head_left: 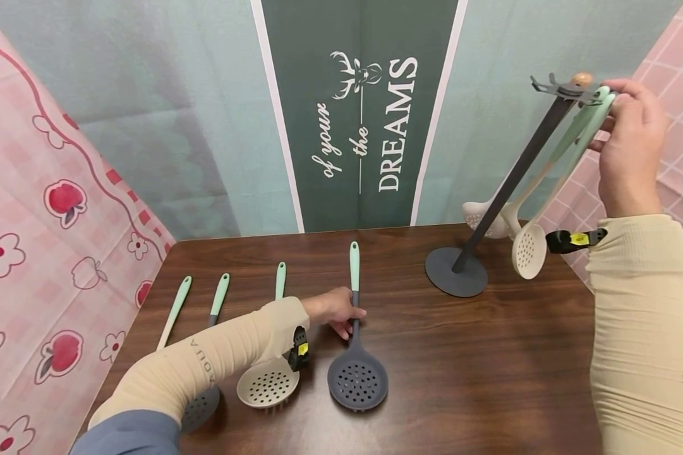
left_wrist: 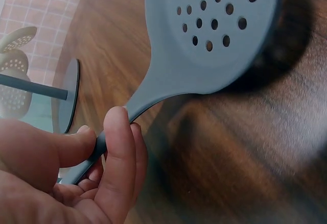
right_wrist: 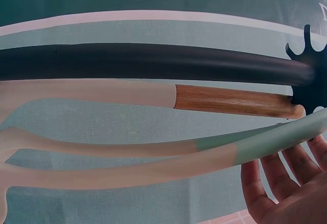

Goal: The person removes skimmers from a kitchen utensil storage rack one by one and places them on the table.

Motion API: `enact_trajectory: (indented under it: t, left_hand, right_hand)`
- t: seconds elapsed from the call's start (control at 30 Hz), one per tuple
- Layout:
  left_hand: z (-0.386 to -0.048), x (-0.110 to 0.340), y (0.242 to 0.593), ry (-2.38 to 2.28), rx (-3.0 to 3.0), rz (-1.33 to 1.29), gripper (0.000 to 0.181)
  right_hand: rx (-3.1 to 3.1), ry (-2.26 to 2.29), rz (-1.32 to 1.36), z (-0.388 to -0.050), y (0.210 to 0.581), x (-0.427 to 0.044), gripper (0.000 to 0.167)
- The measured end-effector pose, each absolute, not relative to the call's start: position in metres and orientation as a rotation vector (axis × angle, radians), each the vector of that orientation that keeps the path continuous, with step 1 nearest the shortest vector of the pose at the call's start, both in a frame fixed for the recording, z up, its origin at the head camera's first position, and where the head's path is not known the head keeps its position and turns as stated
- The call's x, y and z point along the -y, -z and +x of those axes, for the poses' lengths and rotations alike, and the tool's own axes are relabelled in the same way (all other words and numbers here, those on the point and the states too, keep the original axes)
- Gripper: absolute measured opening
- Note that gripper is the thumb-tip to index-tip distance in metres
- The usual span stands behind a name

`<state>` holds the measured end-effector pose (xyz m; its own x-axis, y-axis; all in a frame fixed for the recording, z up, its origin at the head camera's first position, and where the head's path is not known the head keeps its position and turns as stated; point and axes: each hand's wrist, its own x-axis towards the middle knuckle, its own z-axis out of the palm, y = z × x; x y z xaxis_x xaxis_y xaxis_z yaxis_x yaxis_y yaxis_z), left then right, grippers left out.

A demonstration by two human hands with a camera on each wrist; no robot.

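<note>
My left hand point(head_left: 335, 308) pinches the thin neck of a dark grey skimmer point(head_left: 357, 381) with a mint handle. Its perforated head shows large in the left wrist view. At the upper right, my right hand point(head_left: 634, 136) holds the mint handle of a cream slotted spoon point(head_left: 529, 251) at the top of a dark utensil stand point(head_left: 508, 180). Beside that handle hangs a second cream utensil point(right_wrist: 127, 149) with a mint handle. Another with a wooden handle point(right_wrist: 235, 101) hangs closer to the post. Whether the held spoon sits on its hook I cannot tell.
On the table's left lie a cream perforated skimmer point(head_left: 268, 383), a dark grey slotted utensil point(head_left: 201, 409) partly under my left sleeve, and a cream-necked utensil point(head_left: 176, 309). The stand's round base point(head_left: 455, 275) rests near the table's back edge, before a green cloth backdrop point(head_left: 352, 208).
</note>
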<state>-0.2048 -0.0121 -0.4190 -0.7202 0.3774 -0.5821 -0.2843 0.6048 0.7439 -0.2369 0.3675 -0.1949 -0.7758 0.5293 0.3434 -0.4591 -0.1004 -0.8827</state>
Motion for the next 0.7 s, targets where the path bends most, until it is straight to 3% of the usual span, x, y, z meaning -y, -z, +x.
enact_trajectory:
  t: [0.7]
  left_hand:
    - [-0.2045, 0.011, 0.4281, -1.034, -2.18, 0.117, 0.031]
  right_hand:
    - [1.486, -1.962, -0.082, -0.2303, 0.1975, -0.3654, 0.026]
